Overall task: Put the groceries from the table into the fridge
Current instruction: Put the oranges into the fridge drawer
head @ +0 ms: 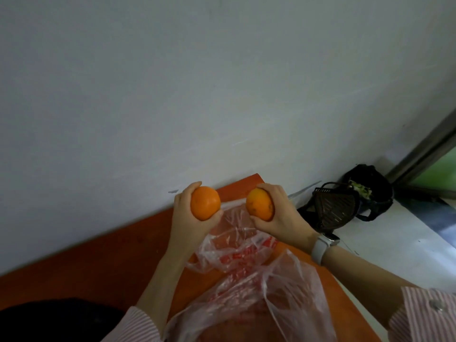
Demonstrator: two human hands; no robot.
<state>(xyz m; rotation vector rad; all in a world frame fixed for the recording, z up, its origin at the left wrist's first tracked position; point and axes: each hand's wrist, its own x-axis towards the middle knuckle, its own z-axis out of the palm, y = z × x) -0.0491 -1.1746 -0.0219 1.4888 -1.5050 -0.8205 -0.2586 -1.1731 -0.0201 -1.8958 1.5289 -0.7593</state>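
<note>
My left hand (190, 215) grips an orange (205, 203), fingers and thumb curled round it. My right hand (281, 215) grips a second orange (259, 204) in the same way. Both fruits are held up above the orange-red table (103, 262), level with each other and a short gap apart. Under my hands lie two crumpled clear plastic bags with red print, one (237, 250) flat on the table, the other (259, 307) nearer to me. The fridge is out of view.
A pale wall (197, 82) runs right behind the table. To the right, on the white floor (385, 245), stand a dark slotted dustpan (335, 208) and a black bag (370, 186). A door frame (424, 149) shows at the far right. A dark shape (59, 319) fills the lower left.
</note>
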